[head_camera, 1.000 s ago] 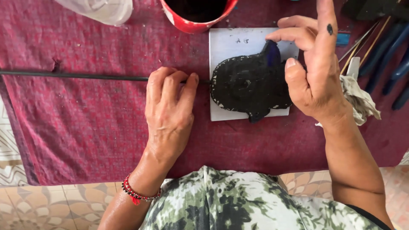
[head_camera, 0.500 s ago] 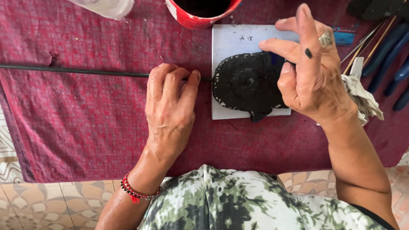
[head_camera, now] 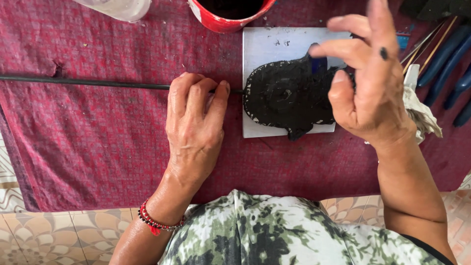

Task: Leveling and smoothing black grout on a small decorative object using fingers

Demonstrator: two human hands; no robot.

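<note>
A flat, black, rough-surfaced piece (head_camera: 287, 95) with pale dotted edging lies on a white square tile (head_camera: 274, 49), and a thin black rod (head_camera: 88, 82) stretches leftward across the red cloth.

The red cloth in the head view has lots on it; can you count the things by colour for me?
Black: 2, the flat black dotted piece and the thin black rod under the left hand.
White: 1, the white square tile below the right hand.
Red: 1, the red round bowl.
Dark blue: 3 tool handles at least.
Total: 7.
</note>
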